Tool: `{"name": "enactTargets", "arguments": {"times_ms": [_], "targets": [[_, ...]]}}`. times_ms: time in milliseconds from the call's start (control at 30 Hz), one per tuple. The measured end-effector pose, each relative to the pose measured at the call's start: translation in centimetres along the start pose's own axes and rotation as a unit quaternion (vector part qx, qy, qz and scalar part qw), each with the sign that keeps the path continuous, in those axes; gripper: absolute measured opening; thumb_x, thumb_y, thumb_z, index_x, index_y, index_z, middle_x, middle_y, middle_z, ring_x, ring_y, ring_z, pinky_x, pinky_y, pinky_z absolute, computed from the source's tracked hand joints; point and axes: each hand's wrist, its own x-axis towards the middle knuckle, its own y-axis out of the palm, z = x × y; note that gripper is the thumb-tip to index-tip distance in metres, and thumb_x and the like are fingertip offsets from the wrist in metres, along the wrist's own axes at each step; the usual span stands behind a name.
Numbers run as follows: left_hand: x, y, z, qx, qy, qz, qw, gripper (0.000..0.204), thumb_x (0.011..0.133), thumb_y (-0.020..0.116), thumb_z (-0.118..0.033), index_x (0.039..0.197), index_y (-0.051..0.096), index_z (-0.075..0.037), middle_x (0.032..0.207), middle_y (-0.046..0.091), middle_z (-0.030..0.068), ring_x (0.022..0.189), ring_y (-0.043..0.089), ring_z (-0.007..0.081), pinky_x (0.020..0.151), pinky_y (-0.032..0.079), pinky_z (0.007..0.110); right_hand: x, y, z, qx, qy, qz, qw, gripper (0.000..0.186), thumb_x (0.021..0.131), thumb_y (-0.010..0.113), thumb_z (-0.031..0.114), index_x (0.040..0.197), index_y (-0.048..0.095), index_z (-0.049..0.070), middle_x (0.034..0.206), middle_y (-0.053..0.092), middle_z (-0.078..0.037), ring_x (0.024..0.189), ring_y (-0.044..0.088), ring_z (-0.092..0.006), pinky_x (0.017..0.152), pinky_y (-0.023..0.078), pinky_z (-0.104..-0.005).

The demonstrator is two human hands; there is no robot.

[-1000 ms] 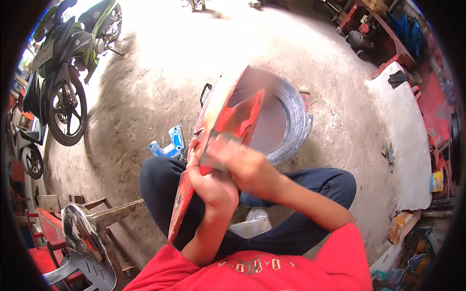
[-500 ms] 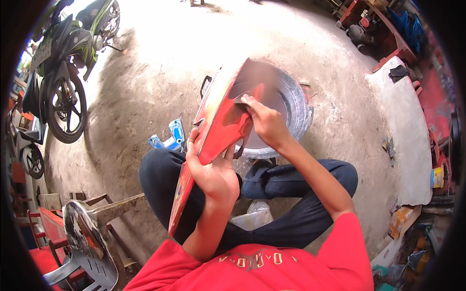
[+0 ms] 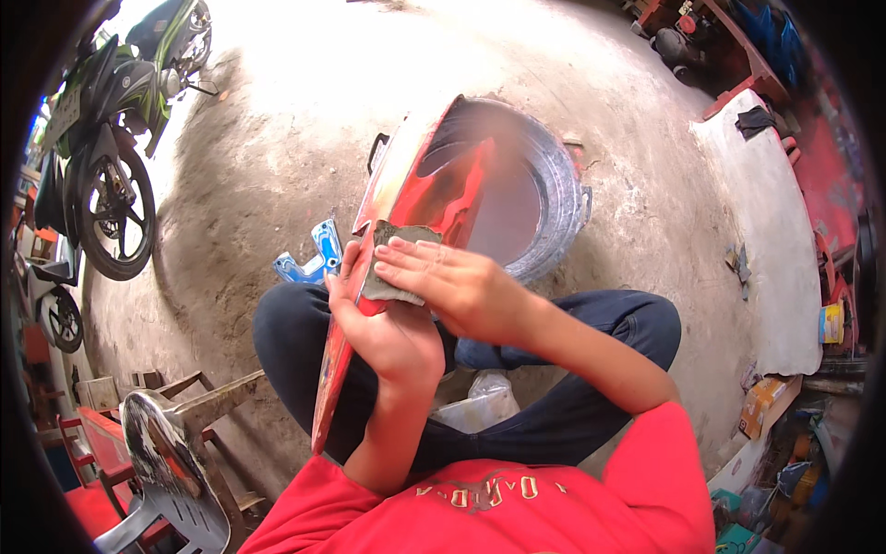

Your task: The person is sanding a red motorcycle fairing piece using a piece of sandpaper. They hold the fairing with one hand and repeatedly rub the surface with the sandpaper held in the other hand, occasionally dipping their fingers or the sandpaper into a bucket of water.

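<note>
Red panel (image 3: 423,209) slants across the crossed legs (image 3: 293,334), its far end over the left side of the round basin (image 3: 565,205); the left grip (image 3: 395,343) is closed around it about midway, fingers at its left edge; the right grip (image 3: 469,284) lies with fingers flat on a grey sheet (image 3: 406,232) against the panel, its thumb hidden, so I cannot tell if it pinches. Rubbing seems the step in hand; another stroke would probably call for even pressure and a steady left grip.
</note>
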Motion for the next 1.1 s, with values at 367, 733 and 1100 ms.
{"name": "enactTargets", "arguments": {"times_ms": [367, 733, 1100], "targets": [[-0.5, 0.6, 0.2, 0.021, -0.005, -0.010, 1.000, 0.048, 0.110, 0.034, -0.049, 0.137, 0.049, -0.012, 0.143, 0.057, 0.0134, 0.134, 0.055, 0.0303, 0.108, 0.048, 0.052, -0.3, -0.5, -1.1, -0.011, 0.067, 0.007, 0.998, 0.044, 0.090, 0.064, 0.003, 0.133, 0.067, 0.008, 0.134, 0.069, -0.015, 0.127, 0.066, -0.0311, 0.107, 0.054, -0.0415], [-1.0, 1.9, 0.3, 0.046, -0.011, -0.038, 0.998, 0.051, 0.110, 0.033, -0.054, 0.135, 0.050, -0.012, 0.140, 0.060, 0.0123, 0.131, 0.057, 0.0294, 0.107, 0.048, 0.052, -1.3, -0.9, -3.8, 0.091, 0.147, -0.004, 0.985, 0.042, 0.092, 0.061, -0.002, 0.133, 0.065, 0.004, 0.131, 0.070, -0.017, 0.125, 0.067, -0.0315, 0.106, 0.055, -0.0417], [-1.0, 2.5, 0.3, 0.029, -0.021, -0.044, 0.998, 0.052, 0.111, 0.033, -0.054, 0.137, 0.049, -0.012, 0.142, 0.058, 0.0120, 0.132, 0.056, 0.0300, 0.107, 0.048, 0.055, -0.8, -1.4, -5.5, 0.018, 0.225, -0.066, 0.972, 0.040, 0.096, 0.058, -0.001, 0.135, 0.065, 0.001, 0.137, 0.065, -0.022, 0.128, 0.064, -0.0367, 0.109, 0.053, -0.0440]]}}
